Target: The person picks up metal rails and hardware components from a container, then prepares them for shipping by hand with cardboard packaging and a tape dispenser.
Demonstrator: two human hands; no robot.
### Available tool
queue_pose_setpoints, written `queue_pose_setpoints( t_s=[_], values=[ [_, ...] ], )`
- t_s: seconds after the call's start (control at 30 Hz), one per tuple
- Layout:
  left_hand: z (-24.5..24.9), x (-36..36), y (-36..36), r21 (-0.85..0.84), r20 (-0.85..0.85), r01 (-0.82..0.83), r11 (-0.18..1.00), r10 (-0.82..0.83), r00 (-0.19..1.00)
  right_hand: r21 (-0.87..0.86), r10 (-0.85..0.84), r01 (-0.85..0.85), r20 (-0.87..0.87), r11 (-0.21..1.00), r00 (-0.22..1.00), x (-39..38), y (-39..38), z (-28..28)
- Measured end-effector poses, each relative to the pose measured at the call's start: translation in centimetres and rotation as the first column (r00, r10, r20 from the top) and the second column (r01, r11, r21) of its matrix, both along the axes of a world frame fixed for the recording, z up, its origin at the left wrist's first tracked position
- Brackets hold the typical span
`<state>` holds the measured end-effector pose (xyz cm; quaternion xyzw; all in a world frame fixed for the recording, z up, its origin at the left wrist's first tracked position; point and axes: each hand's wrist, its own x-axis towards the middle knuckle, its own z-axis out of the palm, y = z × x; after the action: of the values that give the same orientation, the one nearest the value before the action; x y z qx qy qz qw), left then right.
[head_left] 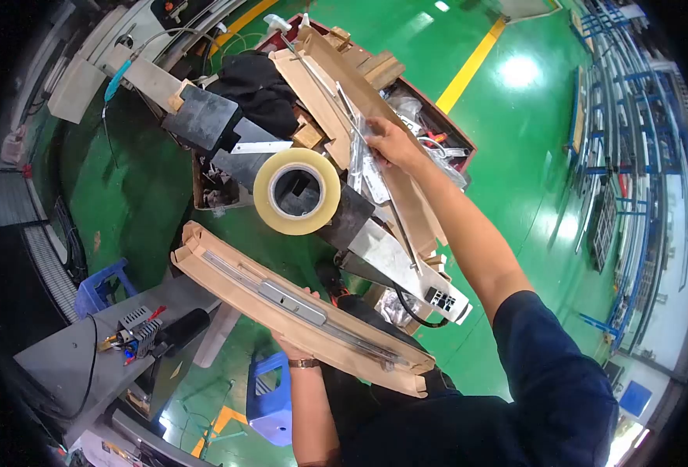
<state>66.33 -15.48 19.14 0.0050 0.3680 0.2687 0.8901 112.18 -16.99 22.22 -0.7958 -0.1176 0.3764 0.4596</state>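
Observation:
My left hand (295,339) is closed round the underside of a long open cardboard box (242,300), most of its fingers hidden behind the box. Inside the box lie a long metal rail (348,336) and a grey metal bracket (292,303). My right hand (390,143) is closed on a clear plastic bag (357,152) with thin metal parts in it, over a second open cardboard box (402,191). A large roll of clear tape (264,193) rests on the dark machine beam between the two boxes.
Below the beam's upper end is a cart (469,144) with wood blocks, black cloth and bagged parts. A grey bench (48,359) with tools stands at lower left, near blue stools (270,401). Blue racks (640,128) with long bars line the right.

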Motion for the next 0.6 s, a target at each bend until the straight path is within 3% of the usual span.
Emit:
queue_pose_setpoints(
  t_s=[0.17,0.2,0.27,0.37,0.43,0.53,0.6],
  values=[
    [-0.1,0.2,0.0,0.033,-0.050,-0.003,0.999,0.005,0.999,0.043,-0.077,0.074,0.085,0.996,0.993,0.7,-0.5,-2.9],
    [0.3,0.4,0.1,0.035,-0.063,0.001,0.999,0.001,0.998,0.000,-0.050,0.052,0.285,0.999,0.957,0.5,-0.6,-3.0],
    [0.8,0.6,0.2,0.045,-0.076,0.019,0.999,-0.016,0.997,-0.097,0.034,0.036,0.638,0.995,0.769,-0.3,-1.1,-3.2],
    [0.8,0.3,0.4,0.075,-0.071,0.044,0.996,-0.039,0.997,-0.275,0.118,0.083,0.639,0.958,0.760,-3.4,-1.8,3.1],
    [0.8,0.1,0.3,0.097,-0.054,0.054,0.994,-0.049,0.997,-0.151,0.076,0.093,0.832,0.984,0.549,-4.4,-3.3,2.7],
    [0.8,0.0,0.2,0.037,-0.047,0.015,0.999,-0.013,0.999,0.058,-0.058,0.006,0.967,0.998,0.247,-4.8,-4.8,3.5],
    [0.8,-0.2,0.2,0.042,-0.060,0.032,0.999,-0.030,0.998,0.129,-0.185,0.141,0.821,0.982,0.540,-5.4,-6.1,3.1]
  ],
)
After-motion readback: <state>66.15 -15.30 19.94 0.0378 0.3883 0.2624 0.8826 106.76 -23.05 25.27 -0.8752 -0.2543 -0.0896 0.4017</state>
